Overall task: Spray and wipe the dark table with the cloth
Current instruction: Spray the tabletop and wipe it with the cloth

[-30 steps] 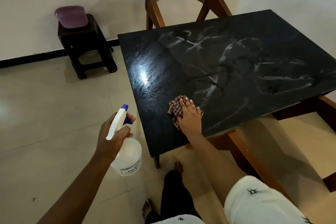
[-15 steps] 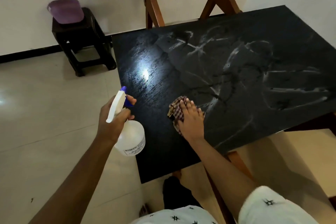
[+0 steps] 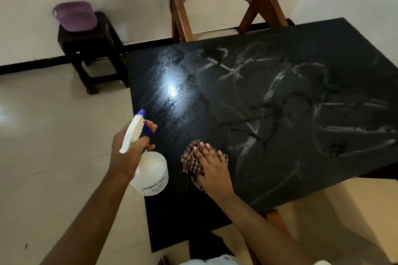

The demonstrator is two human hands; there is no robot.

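Note:
The dark table (image 3: 269,135) fills the right half of the view, its top streaked with pale wipe marks and wet with droplets near its left side. My right hand (image 3: 212,168) lies flat on a checked cloth (image 3: 190,160), pressing it onto the table near the front left corner. My left hand (image 3: 129,153) holds a white spray bottle (image 3: 150,170) with a blue nozzle, upright over the table's left edge, a finger on the trigger.
A wooden chair (image 3: 219,2) with a beige seat stands at the table's far side. A dark stool (image 3: 92,54) carrying a purple tub (image 3: 75,16) stands by the wall at the left. Pale tiled floor (image 3: 53,146) stretches to the left.
The view has come closer over the table. My left hand has carried the spray bottle right, up to the table's left edge. My right hand stays pressed on the cloth near the front left.

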